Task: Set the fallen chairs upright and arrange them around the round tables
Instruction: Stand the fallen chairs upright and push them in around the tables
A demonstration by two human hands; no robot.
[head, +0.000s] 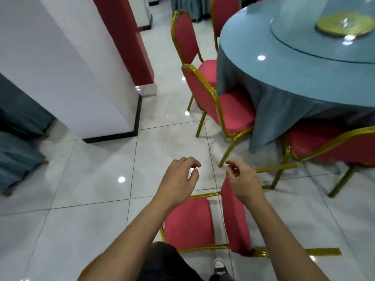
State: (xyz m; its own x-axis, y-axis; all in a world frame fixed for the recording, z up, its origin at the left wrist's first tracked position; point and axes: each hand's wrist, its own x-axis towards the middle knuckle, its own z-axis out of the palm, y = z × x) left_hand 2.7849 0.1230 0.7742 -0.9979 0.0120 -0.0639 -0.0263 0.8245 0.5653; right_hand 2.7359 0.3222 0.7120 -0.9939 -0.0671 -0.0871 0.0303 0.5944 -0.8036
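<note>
The fallen chair [188, 224] lies low in the frame beneath both hands — right hand [242, 180] nearer its backrest, left hand [178, 177] above the seat, both loosely curled, holding nothing, the round table [284, 63] upper right.

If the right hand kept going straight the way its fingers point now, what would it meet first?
The right hand holds nothing, its fingers loosely curled and pointing forward-left. Straight on, it would probably first reach the front leg of the upright chair beside the round table, though depth is unclear.
</note>
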